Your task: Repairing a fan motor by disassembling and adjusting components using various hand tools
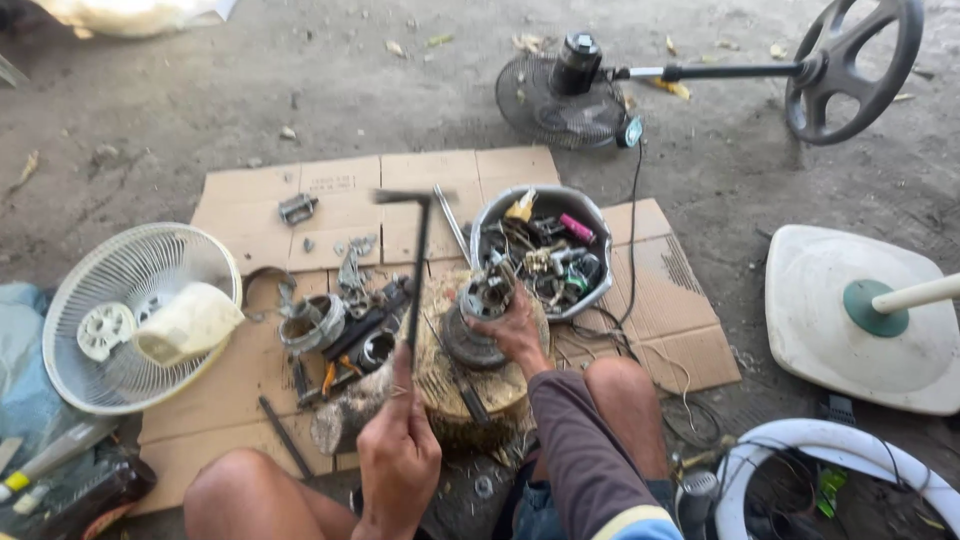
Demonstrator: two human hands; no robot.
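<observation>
From my remote seat I see the left hand point(398, 455) at lower centre of the frame, fist closed round the handle of a hammer point(415, 270) whose blurred head sits up near mid-frame. The right hand point(512, 330), just right of centre, has its fingers curled round a small fan motor point(487, 293), pressing it on a dark round part atop a wooden stump point(470, 385). A metal bowl point(592, 222) of loose parts stands just beyond (wires and bits inside). All of it rests on flattened cardboard point(340, 185). A white fan grille point(130, 265) lies at left, a black fan point(570, 95) at the top.
</observation>
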